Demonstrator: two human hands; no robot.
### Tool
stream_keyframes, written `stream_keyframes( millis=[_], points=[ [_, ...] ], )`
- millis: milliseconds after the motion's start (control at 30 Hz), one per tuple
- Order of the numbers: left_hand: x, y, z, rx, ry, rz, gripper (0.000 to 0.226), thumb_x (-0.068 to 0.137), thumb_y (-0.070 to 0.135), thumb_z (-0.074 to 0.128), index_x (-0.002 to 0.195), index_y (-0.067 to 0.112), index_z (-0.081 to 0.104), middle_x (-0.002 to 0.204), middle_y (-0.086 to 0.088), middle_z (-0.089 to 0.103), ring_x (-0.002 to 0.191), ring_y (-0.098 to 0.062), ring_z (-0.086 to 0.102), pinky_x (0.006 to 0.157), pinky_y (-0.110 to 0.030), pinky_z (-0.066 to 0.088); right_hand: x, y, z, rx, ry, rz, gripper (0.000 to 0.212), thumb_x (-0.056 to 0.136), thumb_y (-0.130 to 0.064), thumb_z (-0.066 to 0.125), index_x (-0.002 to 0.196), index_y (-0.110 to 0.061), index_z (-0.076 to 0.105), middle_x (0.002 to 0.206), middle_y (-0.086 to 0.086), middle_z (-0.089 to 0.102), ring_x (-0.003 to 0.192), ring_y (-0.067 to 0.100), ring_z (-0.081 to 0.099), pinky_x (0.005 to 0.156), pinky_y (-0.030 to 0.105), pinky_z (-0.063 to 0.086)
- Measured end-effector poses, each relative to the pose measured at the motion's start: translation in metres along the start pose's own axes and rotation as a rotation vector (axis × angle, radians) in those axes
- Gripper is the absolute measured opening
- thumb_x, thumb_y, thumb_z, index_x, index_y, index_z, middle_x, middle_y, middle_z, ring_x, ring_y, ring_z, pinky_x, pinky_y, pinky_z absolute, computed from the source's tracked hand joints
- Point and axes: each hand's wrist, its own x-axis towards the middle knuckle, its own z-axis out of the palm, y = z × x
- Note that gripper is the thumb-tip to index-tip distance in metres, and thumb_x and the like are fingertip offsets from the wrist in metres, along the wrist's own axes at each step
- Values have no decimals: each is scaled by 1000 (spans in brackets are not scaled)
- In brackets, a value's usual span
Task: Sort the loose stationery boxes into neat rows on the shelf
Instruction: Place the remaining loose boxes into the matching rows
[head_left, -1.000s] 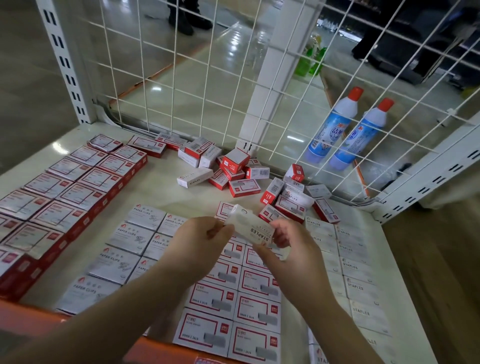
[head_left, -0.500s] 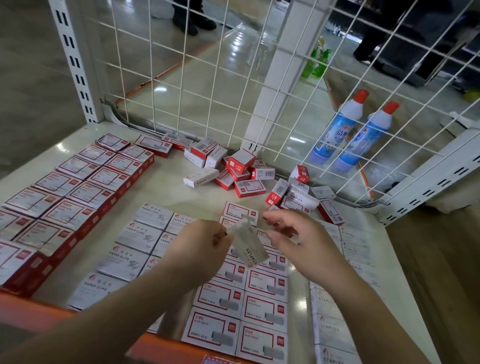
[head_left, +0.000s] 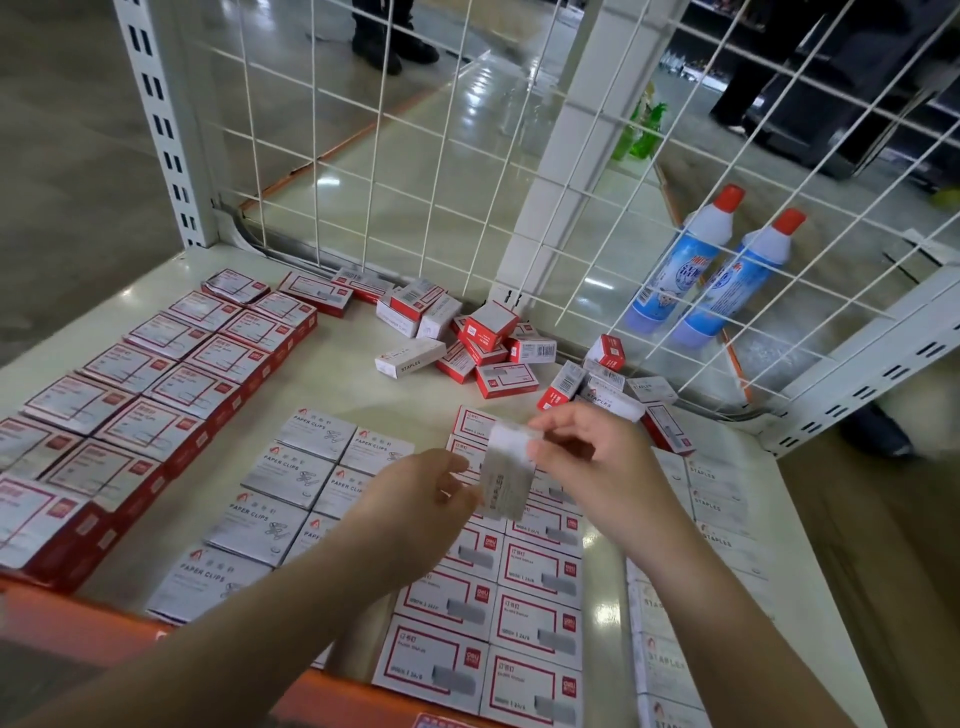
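Both hands hold one white staples box (head_left: 506, 480) above the middle of the shelf (head_left: 332, 395). The box stands nearly upright, its long axis running from 12 to 6 o'clock. The right hand (head_left: 592, 457) pinches the upper end of the box between thumb and fingers. The left hand (head_left: 415, 499) holds the lower left edge; its fingers are curled toward the box, though their tips are hidden behind the hand.

Under the hands, red-bordered boxes (head_left: 535, 618) lie flat in two neat columns. At 9 o'clock from these, grey paper-clip boxes (head_left: 283, 480) lie in rows. Further toward 9 o'clock, along the left shelf edge, thicker red-sided boxes (head_left: 156, 384) form two columns. At 3 o'clock, white staples boxes (head_left: 722, 525) run in a column along the right shelf edge.

At 12 o'clock from the hands, a loose pile of boxes (head_left: 493, 343) lies unsorted against the wire mesh panel (head_left: 415, 156), some tilted, some on edge. One white box (head_left: 410, 357) lies flat just beside the pile at its 9 o'clock side.

Beyond the mesh, at 2 o'clock, two blue bottles with red caps (head_left: 711, 265) stand on the floor.
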Motion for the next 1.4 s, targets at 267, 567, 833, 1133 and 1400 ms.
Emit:
stream_keyframes(
  millis=[267, 567, 833, 1133, 1400],
  points=[
    [1, 1, 8, -312, 98, -81, 26, 95, 22, 47, 116, 15, 61, 83, 7, 60, 66, -6, 51, 56, -14, 45, -6, 10, 14, 259, 150, 104, 35, 89, -16, 58, 107, -46, 53, 105, -2, 63, 99, 13, 62, 89, 34, 53],
    [-2, -2, -2, -502, 227, -86, 9, 91, 20, 55, 94, 24, 62, 78, 6, 70, 65, -14, 69, 54, -23, 56, -14, 20, 12, 173, -10, 88, 48, 85, -17, 64, 126, -38, 49, 101, -10, 66, 94, 2, 62, 75, 15, 48],
    [3, -13, 1, -319, 267, -9, 9, 90, 17, 57, 97, 22, 58, 89, 9, 65, 79, -7, 64, 65, -19, 54, -16, 29, 19, 1, 31, -5, 45, 83, -13, 66, 121, -34, 54, 103, -16, 66, 96, -5, 59, 85, 19, 51],
    [1, -16, 2, -224, 282, 52, 13, 92, 16, 53, 102, 23, 56, 85, 15, 61, 76, -5, 63, 60, -17, 54, -21, 25, 16, -111, 36, -116, 42, 84, -17, 66, 119, -37, 56, 102, -20, 64, 92, -12, 56, 76, 4, 45],
    [-6, -12, 3, -103, 205, 87, 28, 95, 22, 47, 123, 22, 52, 115, 6, 63, 94, -8, 61, 76, -19, 55, -35, 18, 13, -77, 41, -109, 41, 86, -15, 62, 100, -50, 45, 91, -29, 58, 92, -17, 53, 72, 1, 42]
  ],
)
